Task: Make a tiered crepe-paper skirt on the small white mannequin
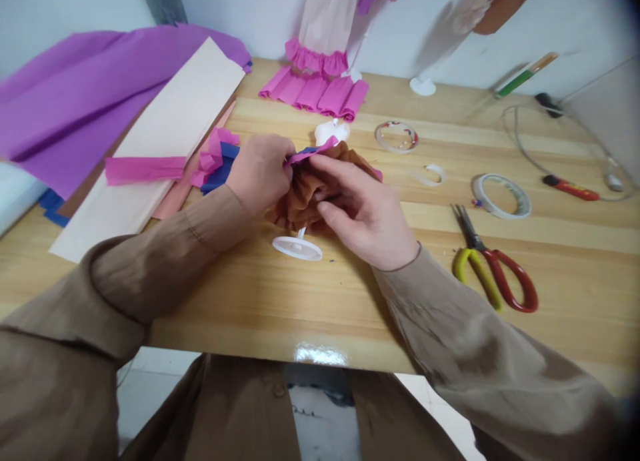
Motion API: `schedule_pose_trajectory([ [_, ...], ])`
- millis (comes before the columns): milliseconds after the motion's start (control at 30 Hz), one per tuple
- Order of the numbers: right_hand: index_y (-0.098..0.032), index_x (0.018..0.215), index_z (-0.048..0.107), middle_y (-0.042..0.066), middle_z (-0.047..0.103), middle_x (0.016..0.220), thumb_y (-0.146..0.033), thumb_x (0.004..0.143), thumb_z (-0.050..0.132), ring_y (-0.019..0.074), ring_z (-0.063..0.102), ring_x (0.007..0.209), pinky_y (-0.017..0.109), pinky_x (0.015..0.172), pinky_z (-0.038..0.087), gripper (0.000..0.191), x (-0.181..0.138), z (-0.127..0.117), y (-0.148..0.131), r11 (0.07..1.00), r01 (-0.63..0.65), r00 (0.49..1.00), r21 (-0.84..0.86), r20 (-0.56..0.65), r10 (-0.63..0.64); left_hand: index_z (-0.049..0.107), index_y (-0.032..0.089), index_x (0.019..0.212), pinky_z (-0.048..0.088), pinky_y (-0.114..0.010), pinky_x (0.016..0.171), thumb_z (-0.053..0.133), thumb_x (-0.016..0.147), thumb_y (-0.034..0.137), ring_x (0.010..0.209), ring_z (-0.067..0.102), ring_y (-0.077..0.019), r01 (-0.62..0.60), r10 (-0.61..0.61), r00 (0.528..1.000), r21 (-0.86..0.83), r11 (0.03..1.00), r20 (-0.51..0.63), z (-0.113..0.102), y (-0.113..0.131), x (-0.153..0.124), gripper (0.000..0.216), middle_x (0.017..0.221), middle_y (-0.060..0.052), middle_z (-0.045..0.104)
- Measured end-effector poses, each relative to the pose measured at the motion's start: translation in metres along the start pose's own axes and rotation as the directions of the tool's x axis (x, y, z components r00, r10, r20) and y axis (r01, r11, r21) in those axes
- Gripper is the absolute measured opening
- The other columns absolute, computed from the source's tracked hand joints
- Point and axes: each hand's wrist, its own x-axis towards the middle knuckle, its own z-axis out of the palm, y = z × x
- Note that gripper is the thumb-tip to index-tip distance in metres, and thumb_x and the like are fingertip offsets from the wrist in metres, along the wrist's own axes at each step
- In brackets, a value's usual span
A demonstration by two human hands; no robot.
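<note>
1. Clenching describes the left hand, whose curled fingers close on one end of a pink and blue strip.
2. Right hand: index finger laid along the strip, thumb lower down against the brown paper. Whether thumb and fingers pinch the paper cannot be told.
3. Count, near the hands: two hands, one strip, one gathered piece of brown paper, one white stem, one round white base.
4. Count, right side of the table: one pair of scissors, blades slightly apart, one grip yellow and one red; one thin patterned ring; one wider tape roll; one loose white curl; one red-handled tool beside a thin cord.
5. Count, left side: one large purple sheet; one long cream sheet; one short pink band lying across the cream sheet.
6. Count, rear: one pleated pink bundle; one cream skirt with a pink ruffled hem.
7. Appearance of the brown paper: crumpled, deeply folded, flared toward its lower edge, with the strip along its upper edge.
8. Location: between the two hands, above the base, which is tilted. Fingers cover part of it.
</note>
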Motion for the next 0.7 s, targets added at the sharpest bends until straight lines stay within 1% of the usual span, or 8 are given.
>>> schedule_pose_trajectory([
  [67, -0.021, 0.125, 0.059, 0.01, 0.07, 0.123, -0.014, 0.083, 0.054, 0.0191, 0.074, 0.086, 0.035, 0.073, 0.064, 0.044, -0.006, -0.001, -0.001, 0.997, -0.033, 0.996, 0.064, -0.078, 0.038, 0.075, 0.012, 0.083, 0.039, -0.03, 0.067, 0.053, 0.085, 0.012, 0.07, 0.055, -0.0164, 0.013, -0.013, 1.0, -0.041, 0.999, 0.007, -0.001, -0.003, 0.003, 0.022, 0.077, -0.007, 0.072],
  [133, -0.02, 0.108, 0.062, 0.009, 0.074, 0.105, -0.012, 0.08, 0.056, 0.0192, 0.074, 0.081, 0.032, 0.066, 0.062, 0.029, -0.012, -0.003, -0.003, 1.0, -0.005, 0.99, 0.017, -0.138, 0.008, 0.075, 0.012, 0.083, 0.039, -0.03, 0.067, 0.054, 0.085, 0.012, 0.072, 0.054, -0.0163, 0.034, -0.033, 0.999, -0.072, 0.997, 0.014, -0.002, -0.005, 0.006, 0.02, 0.079, -0.007, 0.072],
  [200, -0.021, 0.085, 0.061, 0.007, 0.074, 0.091, -0.008, 0.074, 0.056, 0.0227, 0.075, 0.091, 0.032, 0.069, 0.062, 0.018, -0.017, -0.005, -0.003, 0.989, 0.105, 0.989, -0.104, -0.094, -0.115, 0.073, 0.014, 0.078, 0.038, -0.03, 0.066, 0.056, 0.083, 0.013, 0.073, 0.053, -0.0163, 0.058, -0.055, 0.998, -0.124, 0.991, 0.025, -0.002, -0.008, 0.008, 0.018, 0.078, -0.006, 0.071],
  [267, -0.022, 0.075, 0.061, 0.008, 0.075, 0.096, -0.006, 0.071, 0.052, 0.0248, 0.073, 0.104, 0.036, 0.079, 0.062, 0.018, -0.019, -0.005, -0.001, 0.946, 0.228, 0.973, -0.231, 0.021, -0.229, 0.068, 0.017, 0.068, 0.036, -0.03, 0.064, 0.057, 0.081, 0.014, 0.07, 0.05, -0.0155, 0.066, -0.063, 0.998, -0.175, 0.982, 0.024, -0.002, -0.009, 0.009, 0.017, 0.071, -0.004, 0.067],
  [333, -0.022, 0.08, 0.067, 0.009, 0.074, 0.111, -0.005, 0.071, 0.049, 0.0244, 0.071, 0.111, 0.039, 0.088, 0.062, 0.026, -0.019, -0.005, 0.003, 0.903, 0.28, 0.96, -0.326, 0.093, -0.264, 0.063, 0.019, 0.062, 0.034, -0.031, 0.063, 0.058, 0.08, 0.016, 0.067, 0.047, -0.0148, 0.06, -0.057, 0.998, -0.21, 0.976, 0.019, -0.002, -0.01, 0.009, 0.019, 0.064, -0.001, 0.061],
  [433, -0.021, 0.103, 0.074, 0.01, 0.071, 0.126, -0.003, 0.075, 0.047, 0.0246, 0.069, 0.117, 0.042, 0.097, 0.06, 0.043, -0.017, -0.003, 0.009, 0.873, 0.259, 0.966, -0.414, 0.093, -0.243, 0.057, 0.021, 0.058, 0.033, -0.031, 0.063, 0.058, 0.079, 0.016, 0.065, 0.045, -0.0141, 0.061, -0.057, 0.998, -0.25, 0.966, 0.026, -0.002, -0.01, 0.01, 0.021, 0.06, 0.001, 0.055],
  [567, -0.022, 0.121, 0.071, 0.011, 0.072, 0.125, -0.006, 0.084, 0.047, 0.0265, 0.068, 0.119, 0.046, 0.101, 0.058, 0.047, -0.013, -0.003, 0.01, 0.867, 0.211, 0.974, -0.452, 0.022, -0.225, 0.046, 0.021, 0.051, 0.028, -0.031, 0.06, 0.059, 0.077, 0.012, 0.061, 0.038, -0.0128, 0.072, -0.071, 0.997, -0.263, 0.962, 0.013, 0.0, -0.01, 0.011, 0.03, 0.053, 0.004, 0.04],
  [700, -0.019, 0.131, 0.065, 0.012, 0.071, 0.126, -0.015, 0.091, 0.05, 0.0296, 0.068, 0.118, 0.049, 0.099, 0.059, 0.043, -0.013, -0.002, 0.006, 0.874, 0.194, 0.979, -0.445, 0.029, -0.203, 0.049, 0.02, 0.052, 0.026, -0.03, 0.059, 0.058, 0.077, 0.012, 0.061, 0.036, -0.0122, 0.069, -0.07, 0.997, -0.28, 0.958, 0.007, 0.004, -0.01, 0.012, 0.028, 0.053, 0.003, 0.04],
])
